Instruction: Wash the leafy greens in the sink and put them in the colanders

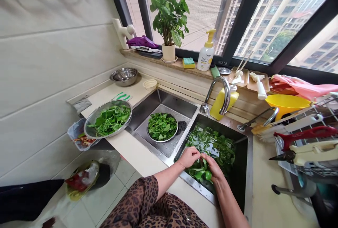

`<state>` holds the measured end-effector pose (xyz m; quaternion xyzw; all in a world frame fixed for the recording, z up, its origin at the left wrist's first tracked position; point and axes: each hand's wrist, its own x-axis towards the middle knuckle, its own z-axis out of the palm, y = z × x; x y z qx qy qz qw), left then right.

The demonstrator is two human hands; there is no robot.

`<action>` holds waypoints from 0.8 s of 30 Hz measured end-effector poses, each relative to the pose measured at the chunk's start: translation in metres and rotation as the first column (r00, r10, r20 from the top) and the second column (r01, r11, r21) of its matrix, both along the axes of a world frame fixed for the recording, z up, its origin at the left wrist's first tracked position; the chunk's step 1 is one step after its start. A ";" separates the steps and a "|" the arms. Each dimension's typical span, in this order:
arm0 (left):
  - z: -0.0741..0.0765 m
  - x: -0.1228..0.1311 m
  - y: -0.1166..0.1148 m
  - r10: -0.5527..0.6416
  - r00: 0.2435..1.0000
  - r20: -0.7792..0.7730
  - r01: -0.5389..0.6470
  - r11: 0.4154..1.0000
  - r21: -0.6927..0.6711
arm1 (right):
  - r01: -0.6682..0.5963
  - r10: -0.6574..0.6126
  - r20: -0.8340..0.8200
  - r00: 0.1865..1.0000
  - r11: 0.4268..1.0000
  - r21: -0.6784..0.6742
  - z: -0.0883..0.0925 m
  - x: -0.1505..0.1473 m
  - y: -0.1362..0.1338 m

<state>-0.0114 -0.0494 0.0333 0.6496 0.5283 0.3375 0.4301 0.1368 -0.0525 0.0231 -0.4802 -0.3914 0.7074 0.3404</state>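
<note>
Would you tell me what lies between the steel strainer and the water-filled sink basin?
In the head view, a steel bowl of greens sits in a second sink compartment.

Both bare forearms reach forward and angle inward. The left forearm [166,180] comes from about 7 o'clock, out of a leopard-print sleeve [148,194], and the right forearm [229,207] comes from about 5 o'clock. The left hand [188,157] and right hand [212,168] tilt palm-down toward each other, fingers curled, fingertips nearly meeting.
</note>
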 end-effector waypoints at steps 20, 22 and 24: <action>0.039 -0.046 0.020 0.349 0.852 0.390 -0.319 0.937 -0.140 | 0.053 -0.258 0.616 0.744 0.942 0.330 -0.028 0.062 0.025; 0.064 -0.077 0.035 0.356 0.882 0.309 -0.385 0.922 0.034 | 0.091 -0.253 0.588 0.768 0.952 0.291 -0.034 0.060 0.020; 0.081 -0.113 0.051 0.432 0.885 0.175 -0.462 0.862 0.208 | 0.130 -0.261 0.572 0.778 0.957 0.259 -0.040 0.059 0.017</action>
